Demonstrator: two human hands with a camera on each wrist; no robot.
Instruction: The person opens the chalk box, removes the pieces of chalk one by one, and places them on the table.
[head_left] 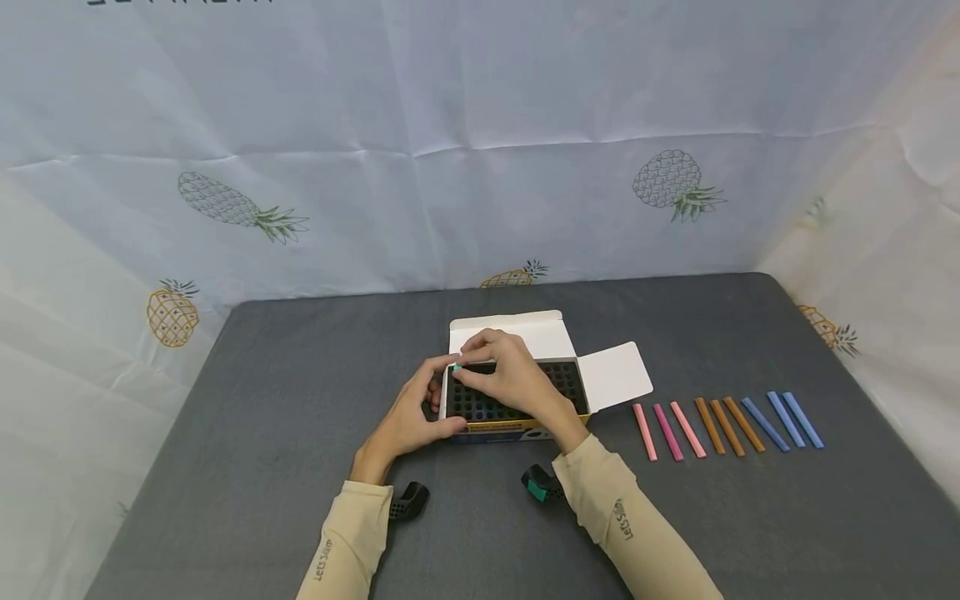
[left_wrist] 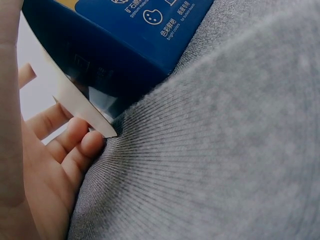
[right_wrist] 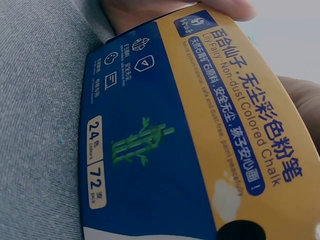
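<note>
An open blue and yellow chalk box lies on the grey table, its white flaps folded back and a black grid of holes inside. My left hand grips the box's left end, thumb along the front edge; its fingers show beside the box's blue side. My right hand reaches over the grid and pinches a green chalk stick at the box's far left corner. The box's printed front fills the right wrist view.
Right of the box lies a row of chalk sticks: three pink, three brown, three blue. A pineapple-print white cloth hangs behind and beside the table.
</note>
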